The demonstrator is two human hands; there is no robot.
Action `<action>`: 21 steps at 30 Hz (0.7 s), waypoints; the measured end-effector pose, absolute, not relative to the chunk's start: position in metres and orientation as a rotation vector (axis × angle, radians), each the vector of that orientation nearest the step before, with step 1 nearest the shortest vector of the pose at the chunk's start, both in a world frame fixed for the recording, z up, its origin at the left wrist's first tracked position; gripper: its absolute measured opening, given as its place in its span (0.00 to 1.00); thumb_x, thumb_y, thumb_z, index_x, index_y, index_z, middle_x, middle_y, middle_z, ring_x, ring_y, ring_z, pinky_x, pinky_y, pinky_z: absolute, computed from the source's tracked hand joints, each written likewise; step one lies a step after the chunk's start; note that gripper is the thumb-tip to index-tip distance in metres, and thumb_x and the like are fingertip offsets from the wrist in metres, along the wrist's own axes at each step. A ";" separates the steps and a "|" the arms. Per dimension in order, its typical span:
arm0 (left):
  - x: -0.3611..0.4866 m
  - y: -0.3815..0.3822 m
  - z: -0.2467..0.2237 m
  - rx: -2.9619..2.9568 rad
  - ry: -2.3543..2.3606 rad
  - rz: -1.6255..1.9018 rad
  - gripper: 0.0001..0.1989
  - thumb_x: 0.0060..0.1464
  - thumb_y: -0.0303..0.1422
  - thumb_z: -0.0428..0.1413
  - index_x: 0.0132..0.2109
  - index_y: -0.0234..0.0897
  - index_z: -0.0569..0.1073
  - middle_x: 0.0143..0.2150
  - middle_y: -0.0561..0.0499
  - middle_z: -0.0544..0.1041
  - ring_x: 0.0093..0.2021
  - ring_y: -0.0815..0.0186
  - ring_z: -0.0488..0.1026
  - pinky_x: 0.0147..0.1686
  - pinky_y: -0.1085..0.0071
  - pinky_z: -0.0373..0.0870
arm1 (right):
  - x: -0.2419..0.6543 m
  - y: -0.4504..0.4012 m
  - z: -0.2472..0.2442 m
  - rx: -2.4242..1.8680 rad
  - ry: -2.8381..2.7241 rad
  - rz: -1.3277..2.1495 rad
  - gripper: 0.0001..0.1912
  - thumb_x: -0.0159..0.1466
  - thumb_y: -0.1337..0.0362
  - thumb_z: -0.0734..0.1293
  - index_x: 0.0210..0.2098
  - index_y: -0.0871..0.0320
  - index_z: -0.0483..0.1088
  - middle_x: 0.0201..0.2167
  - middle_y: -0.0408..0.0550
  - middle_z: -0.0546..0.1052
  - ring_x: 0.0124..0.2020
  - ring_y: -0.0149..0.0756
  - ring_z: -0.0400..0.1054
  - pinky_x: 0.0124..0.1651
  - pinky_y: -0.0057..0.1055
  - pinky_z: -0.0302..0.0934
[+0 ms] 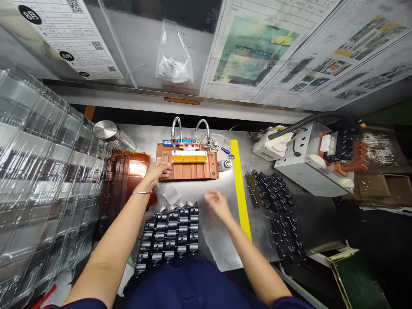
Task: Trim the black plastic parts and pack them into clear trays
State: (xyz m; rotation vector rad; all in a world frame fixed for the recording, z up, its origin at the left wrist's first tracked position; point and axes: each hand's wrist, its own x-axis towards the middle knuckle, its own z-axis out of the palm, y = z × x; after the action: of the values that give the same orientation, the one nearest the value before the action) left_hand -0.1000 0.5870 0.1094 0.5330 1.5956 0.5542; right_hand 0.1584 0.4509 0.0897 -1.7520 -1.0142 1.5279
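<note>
My left hand [160, 170] is at the left side of a reddish-brown fixture [189, 172], its fingers closed near the left end of a white-edged orange strip [189, 159]; what they grip is too small to make out. Two bent metal tubes [202, 124] arch over the fixture. My right hand [217, 201], blurred, hangs over the metal table below the fixture's right end, fingers curled; whether it holds anything is unclear. Rows of black parts [174, 231] lie nearest my body, with a small clear square piece [171, 195] above them.
Stacked clear trays [48, 171] rise at the left, beside a steel flask [111, 132] and orange-brown trays [128, 171]. A yellow tape strip [240, 189] crosses the table. More black parts [273, 189] and a grey metal box [309, 165] are at the right.
</note>
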 end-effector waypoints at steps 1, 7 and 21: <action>-0.100 0.581 0.108 0.550 1.599 0.570 0.13 0.60 0.36 0.55 0.49 0.33 0.71 0.44 0.47 0.74 0.38 0.66 0.74 0.36 0.66 0.75 | 0.149 0.422 0.087 -1.787 -1.019 1.504 0.28 0.49 0.48 0.74 0.44 0.56 0.69 0.35 0.50 0.76 0.32 0.41 0.71 0.36 0.42 0.70; -0.088 0.537 0.100 0.753 1.616 0.666 0.12 0.60 0.37 0.54 0.46 0.32 0.71 0.38 0.50 0.75 0.32 0.69 0.73 0.31 0.69 0.74 | 0.116 0.335 0.067 -1.795 -1.430 1.239 0.20 0.52 0.56 0.70 0.45 0.51 0.71 0.37 0.48 0.80 0.37 0.48 0.75 0.39 0.47 0.72; -0.058 0.521 0.106 2.069 1.590 0.929 0.09 0.57 0.32 0.54 0.43 0.40 0.77 0.49 0.42 0.78 0.53 0.53 0.71 0.57 0.47 0.62 | 0.109 0.530 0.110 -1.527 -2.420 0.428 0.19 0.63 0.73 0.60 0.53 0.56 0.70 0.57 0.53 0.71 0.60 0.44 0.61 0.62 0.48 0.53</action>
State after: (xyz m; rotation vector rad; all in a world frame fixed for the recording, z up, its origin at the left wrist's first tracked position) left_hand -0.0578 0.5206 0.1061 2.0685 1.5898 0.9292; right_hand 0.1089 0.5296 0.1103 -1.5271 -2.4203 0.4278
